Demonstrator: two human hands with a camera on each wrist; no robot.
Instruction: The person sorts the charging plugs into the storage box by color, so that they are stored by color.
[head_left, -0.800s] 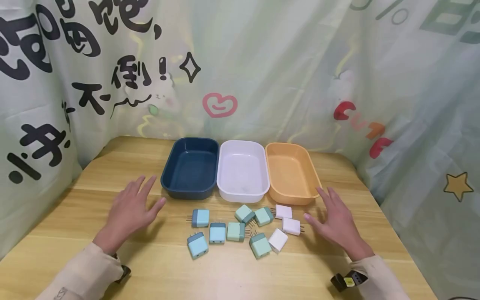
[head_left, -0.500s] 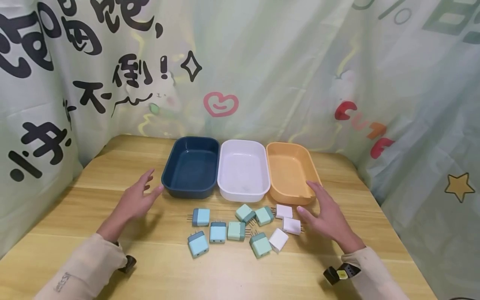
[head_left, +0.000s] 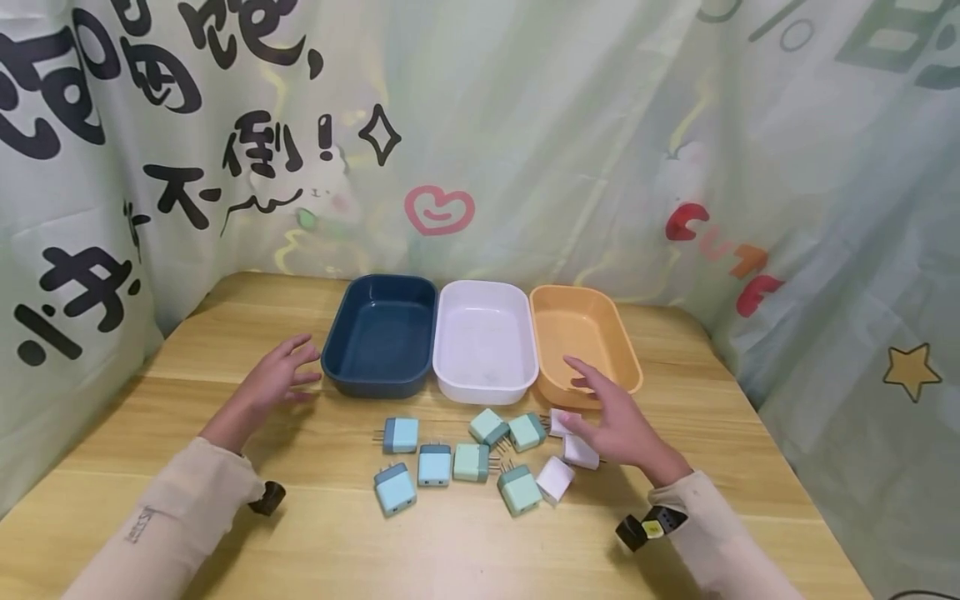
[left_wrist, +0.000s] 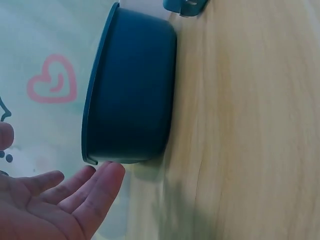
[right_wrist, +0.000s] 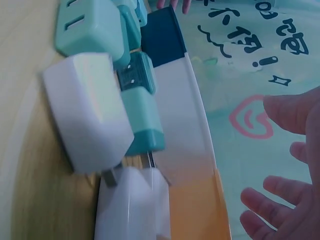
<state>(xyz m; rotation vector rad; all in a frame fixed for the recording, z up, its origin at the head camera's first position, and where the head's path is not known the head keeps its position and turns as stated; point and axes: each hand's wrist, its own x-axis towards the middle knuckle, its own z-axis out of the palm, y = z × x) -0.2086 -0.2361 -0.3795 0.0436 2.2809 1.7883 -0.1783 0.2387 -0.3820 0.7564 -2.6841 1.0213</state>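
My left hand [head_left: 272, 379] hovers just left of the dark blue tray [head_left: 378, 385], fingers loosely spread; in the left wrist view its fingertips [left_wrist: 114, 175] are close to the tray's side, and I cannot tell if they touch. Over the white plug chargers [head_left: 555, 480] is my right hand [head_left: 626, 425], thumb and fingers apart and nothing held; it partly hides two of them. Several green plug chargers [head_left: 519, 490] lie left of the white ones. Further left are three blue plug chargers [head_left: 435, 467]. A white charger [right_wrist: 87, 110] looms large in the right wrist view.
A white tray [head_left: 486, 392] stands between the dark blue one and an orange tray [head_left: 588, 333], all in a row at the back of the wooden table [head_left: 450, 558]. A printed curtain [head_left: 540, 167] hangs behind and at both sides.
My right hand has moved left and inward, from beside the orange tray to over the white chargers. The left hand has turned slightly and stays beside the dark blue tray. Chargers have not moved.
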